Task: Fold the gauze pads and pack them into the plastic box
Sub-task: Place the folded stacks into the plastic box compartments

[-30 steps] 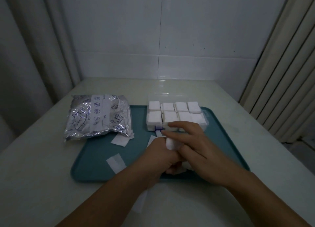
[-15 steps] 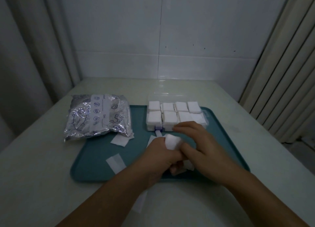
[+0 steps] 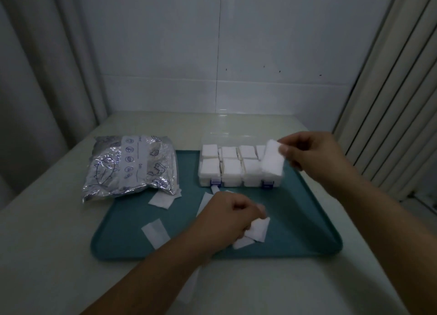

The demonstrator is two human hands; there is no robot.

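Note:
My right hand [image 3: 312,152] pinches a folded white gauze pad [image 3: 272,161] by its top corner, holding it over the right end of the clear plastic box [image 3: 236,182]. The box stands at the back of the teal tray [image 3: 307,232], its compartments filled with folded white pads. My left hand [image 3: 227,217] rests on the tray's middle, fingers curled around a loose gauze pad [image 3: 259,228] lying partly on another piece. More flat gauze pieces [image 3: 155,233] lie on the tray's left side.
A silver foil gauze packet [image 3: 131,167] lies at the tray's back left corner, half on the pale table [image 3: 47,243]. The box's clear lid [image 3: 227,135] lies open behind it. Curtains hang left and right; a tiled wall is behind.
My right hand has lifted the folded pad away from my left hand and carried it up and right over the box. My left hand stayed on the tray with another pad.

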